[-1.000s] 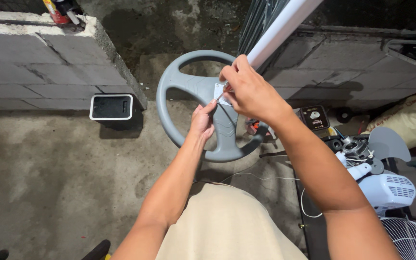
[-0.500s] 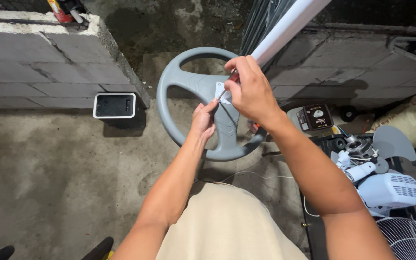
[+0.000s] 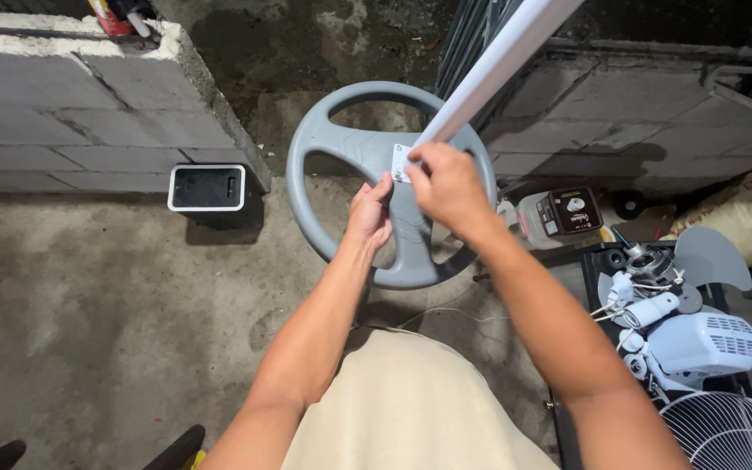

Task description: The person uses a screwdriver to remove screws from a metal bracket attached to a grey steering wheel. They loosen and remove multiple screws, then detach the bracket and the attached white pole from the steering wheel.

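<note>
grey round fan base [image 3: 341,148]: white pole [image 3: 489,74] rising from hub. left hand [image 3: 369,213] and right hand [image 3: 446,183], fingers pinching a small white tag [image 3: 400,162] there.

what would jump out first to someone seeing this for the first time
The round grey plastic fan base lies on the concrete floor at centre, with a white pole slanting up from it to the top right. Over its hub, the left hand and right hand meet at a small white piece. At lower right lie a taken-apart white fan motor housing with grey blades and a white wire guard.
</note>
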